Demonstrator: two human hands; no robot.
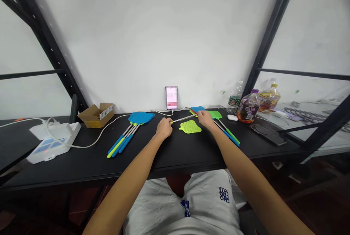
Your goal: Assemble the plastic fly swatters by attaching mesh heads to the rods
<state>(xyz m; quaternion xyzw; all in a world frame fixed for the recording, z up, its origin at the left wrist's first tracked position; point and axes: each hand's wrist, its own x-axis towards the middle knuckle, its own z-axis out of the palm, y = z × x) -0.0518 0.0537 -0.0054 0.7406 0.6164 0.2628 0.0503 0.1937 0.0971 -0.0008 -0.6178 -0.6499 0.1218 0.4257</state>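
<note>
A thin metal fly swatter handle stretches between my two hands above the black table. My left hand is closed round its left end, where a bit of yellow-green shows. My right hand closes on the other end, hiding its tip. Just below the rod lies a loose yellow-green perforated swatter head. To the left rests a stack of fly swatters with blue heads and blue and yellow-green grips. Behind and beside my right hand are more swatters, with a green head and a blue head.
A lit phone leans on the wall. At left stand an open cardboard box and a white power strip with cables. Bottles, a white case and a dark phone are at right, near the metal frame.
</note>
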